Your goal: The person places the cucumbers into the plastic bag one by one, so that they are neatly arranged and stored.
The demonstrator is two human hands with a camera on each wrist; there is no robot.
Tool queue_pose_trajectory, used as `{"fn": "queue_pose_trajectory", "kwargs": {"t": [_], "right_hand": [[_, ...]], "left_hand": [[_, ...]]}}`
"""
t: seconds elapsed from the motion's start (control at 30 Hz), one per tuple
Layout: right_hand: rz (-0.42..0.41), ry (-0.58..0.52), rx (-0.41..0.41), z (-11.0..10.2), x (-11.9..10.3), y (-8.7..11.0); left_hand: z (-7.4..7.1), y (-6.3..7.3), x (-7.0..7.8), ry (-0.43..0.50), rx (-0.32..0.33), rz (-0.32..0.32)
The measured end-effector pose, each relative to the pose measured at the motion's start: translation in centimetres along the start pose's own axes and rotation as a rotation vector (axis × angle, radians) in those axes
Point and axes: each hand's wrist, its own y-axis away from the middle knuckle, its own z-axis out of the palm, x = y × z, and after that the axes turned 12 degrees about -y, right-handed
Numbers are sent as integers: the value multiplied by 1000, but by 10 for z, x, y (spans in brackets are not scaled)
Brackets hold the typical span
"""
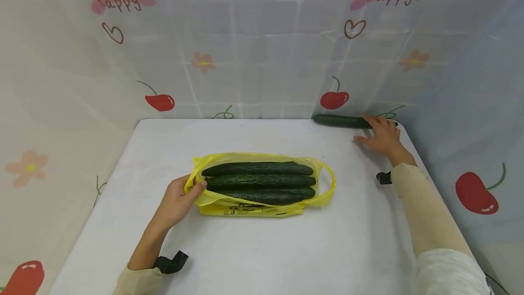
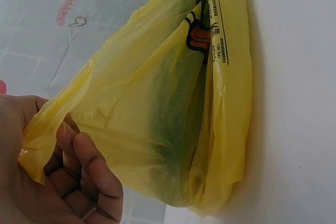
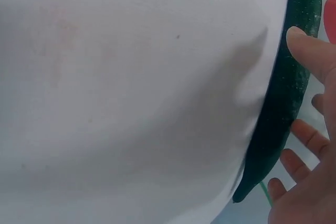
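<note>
On the white table, a yellow plastic bag (image 1: 254,211) lies on its side with its mouth spread. Inside it, three dark green cucumbers (image 1: 259,181) rest side by side. My left hand (image 1: 178,201) grips the bag's left edge; the left wrist view shows the plastic (image 2: 126,114) pulled taut between thumb and fingers. Another cucumber (image 1: 340,121) lies along the table's far right edge. Over its right end reaches my right hand (image 1: 382,136). In the right wrist view, the thumb overlaps this cucumber (image 3: 283,87) and the spread fingers (image 3: 310,137) are on its far side; firm contact cannot be told.
A printed curtain (image 1: 262,58) with cherries and hearts stands right behind the table's far edge. Similar cloth hangs at left and right. The white tabletop (image 1: 327,249) extends in front of the bag. A bag handle loop (image 1: 332,181) sticks out to the right.
</note>
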Motion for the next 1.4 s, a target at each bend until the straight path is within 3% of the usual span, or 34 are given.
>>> {"fn": "queue_pose_trajectory", "kwargs": {"t": [0.17, 0.4, 0.63, 0.77, 0.9, 1.1, 1.4], "right_hand": [[-11, 3, 13, 0, -1, -2], [3, -124, 63, 3, -9, -1], [28, -26, 96, 8, -12, -4], [8, -37, 107, 10, -10, -2], [-2, -42, 102, 12, -5, -2], [3, 40, 68, 17, -3, -3], [-80, 55, 76, 17, 3, 6]], "left_hand": [[0, -1, 0, 4, 1, -3], [1, -1, 0, 7, -5, -1], [1, 0, 0, 4, 1, 1], [1, 1, -1, 7, -1, 1], [1, 1, 0, 8, -4, 4], [1, 1, -1, 8, 0, 6], [2, 0, -3, 9, -4, 13]]}}
